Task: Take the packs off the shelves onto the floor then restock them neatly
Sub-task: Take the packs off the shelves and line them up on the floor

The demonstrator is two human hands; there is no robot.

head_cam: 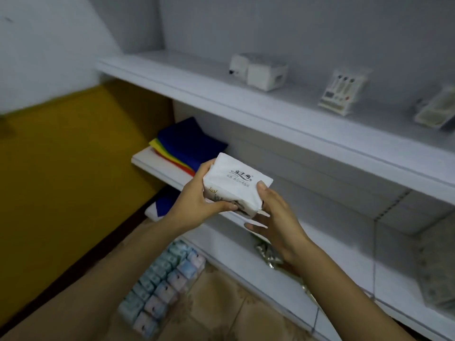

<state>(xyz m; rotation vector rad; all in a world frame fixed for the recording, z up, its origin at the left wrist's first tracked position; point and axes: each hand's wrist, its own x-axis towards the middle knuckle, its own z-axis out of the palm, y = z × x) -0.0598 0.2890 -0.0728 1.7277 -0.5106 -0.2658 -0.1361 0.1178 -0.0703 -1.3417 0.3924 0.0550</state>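
beside folded cloths (189, 143), left hand (197, 200) and right hand (275, 217) hold a pack (236, 183).

Right-edge packet (437, 110) cut off and blurred; silvery wrapper (267, 255), perhaps foil, half hidden behind right hand (278, 217).

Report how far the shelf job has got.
Done: small blue and pink packs lie in rows on the floor, so unloading has at least begun. In hand: the left hand and right hand hold one white tissue pack in front of the middle shelf. Left: the packs on the floor are not yet restocked.
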